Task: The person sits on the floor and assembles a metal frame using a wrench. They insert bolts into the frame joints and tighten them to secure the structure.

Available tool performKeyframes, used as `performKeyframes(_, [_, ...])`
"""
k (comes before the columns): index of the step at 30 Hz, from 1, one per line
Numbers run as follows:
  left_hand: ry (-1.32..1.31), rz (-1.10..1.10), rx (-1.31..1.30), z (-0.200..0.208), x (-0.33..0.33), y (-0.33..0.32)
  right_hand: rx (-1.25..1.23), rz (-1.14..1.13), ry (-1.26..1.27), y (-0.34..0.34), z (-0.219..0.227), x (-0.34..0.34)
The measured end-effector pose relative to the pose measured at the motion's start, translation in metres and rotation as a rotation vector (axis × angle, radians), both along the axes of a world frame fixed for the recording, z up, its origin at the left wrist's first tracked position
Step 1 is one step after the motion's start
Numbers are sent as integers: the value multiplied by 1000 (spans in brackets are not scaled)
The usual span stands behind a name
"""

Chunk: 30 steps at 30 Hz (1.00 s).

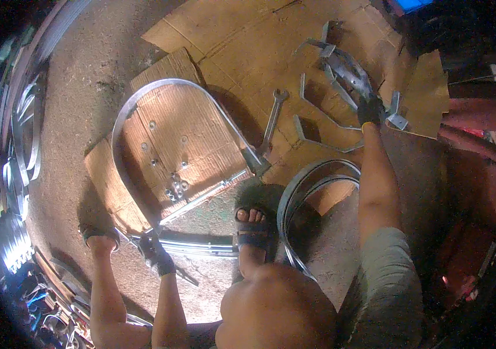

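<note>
Crouching on the dirt floor (85,104), we are working among bent metal parts, and at the far left stacks of metal rings (24,134) are leaning along the edge of the space. Moving rightward, our left hand (156,255), in a dark glove, is clenching around the lower corner of a large U-shaped metal band (143,93) that is lying on flattened cardboard (190,134), with loose bolts and nuts (175,187) sitting inside its curve. Our sandalled foot (252,228) is resting just right of that, beside a looped coil of flat strap (312,180). A spanner (272,119) is lying on the cardboard past the band's straight bar. At the right, our right hand (370,109), also gloved, is reaching out and gripping a curved bracket piece (346,72) from a small cluster of bent brackets (323,125). We are judging this to be the fetching step: one part is being steadied while another is being picked up. Next, the bracket is probably needing to be carried over to the band and lined up, with the fasteners and spanner lying close between.
</note>
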State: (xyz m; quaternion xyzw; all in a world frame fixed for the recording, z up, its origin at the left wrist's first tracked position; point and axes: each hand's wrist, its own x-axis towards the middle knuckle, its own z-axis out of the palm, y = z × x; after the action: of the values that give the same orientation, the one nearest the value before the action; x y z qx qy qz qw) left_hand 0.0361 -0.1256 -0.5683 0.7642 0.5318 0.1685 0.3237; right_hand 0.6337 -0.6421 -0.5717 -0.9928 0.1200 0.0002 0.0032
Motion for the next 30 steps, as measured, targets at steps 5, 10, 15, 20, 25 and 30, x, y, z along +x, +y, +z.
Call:
performKeyframes(5, [-67, -74, -31, -22, -5, -4, -9, 683, 34, 17, -19, -36])
performKeyframes(10, [-178, -91, -89, 0, 33, -29, -6, 732, 107, 21, -30, -89])
performKeyframes(15, [19, -203, 43, 6, 21, -19, -78, 853, -75, 26, 10, -96])
performKeyframes(20, [68, -213, 238, -4, 21, -18, -134, 1012, -308, 7, 76, -140])
performKeyframes(25, [-290, 35, -284, -6, 48, -57, -34, 714, -168, 29, 127, -206])
performKeyframes(30, [-706, 46, -1208, 66, 130, -149, 108, 735, 278, 83, 105, -293])
